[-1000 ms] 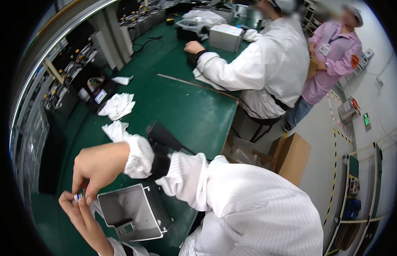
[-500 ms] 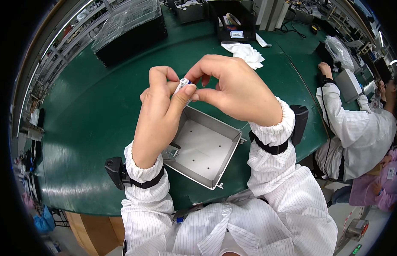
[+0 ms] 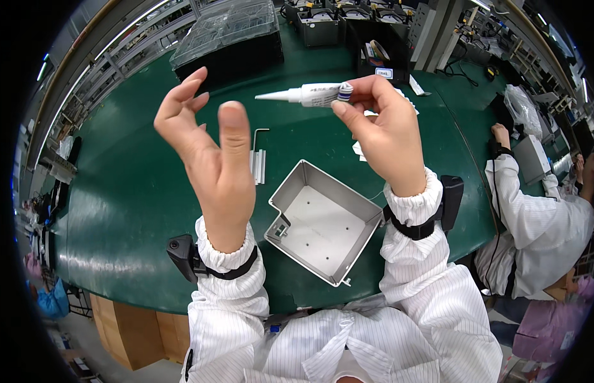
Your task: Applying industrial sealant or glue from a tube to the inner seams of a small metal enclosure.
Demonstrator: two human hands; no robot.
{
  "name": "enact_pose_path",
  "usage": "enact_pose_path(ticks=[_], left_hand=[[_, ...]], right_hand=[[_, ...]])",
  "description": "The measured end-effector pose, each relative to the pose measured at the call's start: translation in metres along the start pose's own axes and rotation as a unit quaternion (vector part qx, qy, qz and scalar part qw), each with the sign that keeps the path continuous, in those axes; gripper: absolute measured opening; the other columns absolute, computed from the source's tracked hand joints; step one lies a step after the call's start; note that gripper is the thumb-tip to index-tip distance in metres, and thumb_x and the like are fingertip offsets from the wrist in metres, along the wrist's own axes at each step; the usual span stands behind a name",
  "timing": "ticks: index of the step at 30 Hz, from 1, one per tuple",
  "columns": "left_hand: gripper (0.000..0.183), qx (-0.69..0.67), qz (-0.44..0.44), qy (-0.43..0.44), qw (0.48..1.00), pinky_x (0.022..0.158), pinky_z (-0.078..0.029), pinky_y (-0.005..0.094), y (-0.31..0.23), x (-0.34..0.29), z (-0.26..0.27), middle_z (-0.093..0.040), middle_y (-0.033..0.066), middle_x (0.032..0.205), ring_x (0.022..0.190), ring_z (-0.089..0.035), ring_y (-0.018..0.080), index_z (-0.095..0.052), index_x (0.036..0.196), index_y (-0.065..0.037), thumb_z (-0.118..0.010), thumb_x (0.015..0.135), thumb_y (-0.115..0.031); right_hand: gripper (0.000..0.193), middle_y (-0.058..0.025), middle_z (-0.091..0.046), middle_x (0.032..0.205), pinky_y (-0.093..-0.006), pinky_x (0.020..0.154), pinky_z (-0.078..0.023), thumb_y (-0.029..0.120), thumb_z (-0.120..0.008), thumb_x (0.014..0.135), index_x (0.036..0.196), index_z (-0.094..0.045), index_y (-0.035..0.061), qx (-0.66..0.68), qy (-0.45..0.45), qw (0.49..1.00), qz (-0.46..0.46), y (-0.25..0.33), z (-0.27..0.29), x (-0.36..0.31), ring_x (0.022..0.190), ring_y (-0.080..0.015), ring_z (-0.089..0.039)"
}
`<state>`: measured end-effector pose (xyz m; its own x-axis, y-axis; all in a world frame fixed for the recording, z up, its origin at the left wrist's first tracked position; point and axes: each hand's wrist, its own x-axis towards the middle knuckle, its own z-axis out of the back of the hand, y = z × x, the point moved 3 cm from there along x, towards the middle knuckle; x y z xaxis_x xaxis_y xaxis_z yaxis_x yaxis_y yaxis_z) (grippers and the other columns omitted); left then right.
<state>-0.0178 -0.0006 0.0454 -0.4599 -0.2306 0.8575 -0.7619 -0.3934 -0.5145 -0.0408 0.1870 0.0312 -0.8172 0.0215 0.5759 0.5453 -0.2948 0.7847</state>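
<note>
In my right hand (image 3: 389, 131), a white glue tube (image 3: 319, 94) with a long tapered nozzle is pinched between thumb and fingers by its rolled-up end. The nozzle points left, toward my left hand (image 3: 210, 153), which is raised open, its fingers apart and holding nothing. Below the tube, a shallow grey metal box (image 3: 322, 223) with a notched corner lies open side up on the green table. Left of the box are a ribbed metal strip (image 3: 259, 167) and an L-shaped hex key (image 3: 262, 130). A white cloth (image 3: 359, 150) is mostly hidden behind my right hand.
At the back stand a black crate with a clear top (image 3: 226, 48), a black bin (image 3: 373, 45) holding small items, and grey metal units (image 3: 319, 29). A co-worker in a striped white sleeve (image 3: 533, 210) sits at the right, beside a clear plastic bag (image 3: 523, 108).
Both hands were together on the tube; now my left hand has let go and moved left, fingers spread. My right hand holds the tube out level. The view has shifted, uncovering the hex key and strip.
</note>
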Motion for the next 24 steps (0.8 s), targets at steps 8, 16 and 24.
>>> enact_pose_path(ticks=[8,16,24], left_hand=[[0.045,-0.267,0.211,0.185,0.922,0.073,-0.041,0.0198,-0.001,-0.014,-0.026,-0.049,0.0096,0.12,0.086,-0.047,0.009,-0.043,0.123,0.003,-0.06,0.087,-0.017],[0.022,-0.264,0.263,0.187,0.909,0.063,-0.046,0.0188,-0.002,-0.02,-0.029,-0.062,0.0079,0.087,0.073,-0.058,0.0081,-0.056,0.102,0.006,-0.062,0.084,-0.005],[0.016,-0.279,0.287,0.173,0.9,0.066,-0.049,0.0216,0.0,-0.013,-0.019,-0.064,0.0083,0.083,0.073,-0.059,0.0097,-0.058,0.095,0.008,-0.061,0.082,0.0]], right_hand=[[0.021,-0.0053,-0.057,0.083,-0.0223,0.056,-0.049,0.009,-0.063,0.083,0.097,-0.053,-0.0021,0.406,0.013,0.908,-0.106,0.004,-0.007,-0.004,0.069,-0.0096,-0.056],[0.015,-0.007,-0.059,0.084,-0.0255,0.068,-0.055,0.005,-0.059,0.085,0.096,-0.049,-0.001,0.457,0.083,0.875,-0.136,0.009,-0.021,-0.011,0.075,-0.0123,-0.062],[0.016,-0.0046,-0.058,0.083,-0.0243,0.066,-0.052,0.009,-0.062,0.085,0.089,-0.048,0.0029,0.4,0.139,0.891,-0.163,0.011,-0.026,-0.012,0.073,-0.0106,-0.059]])
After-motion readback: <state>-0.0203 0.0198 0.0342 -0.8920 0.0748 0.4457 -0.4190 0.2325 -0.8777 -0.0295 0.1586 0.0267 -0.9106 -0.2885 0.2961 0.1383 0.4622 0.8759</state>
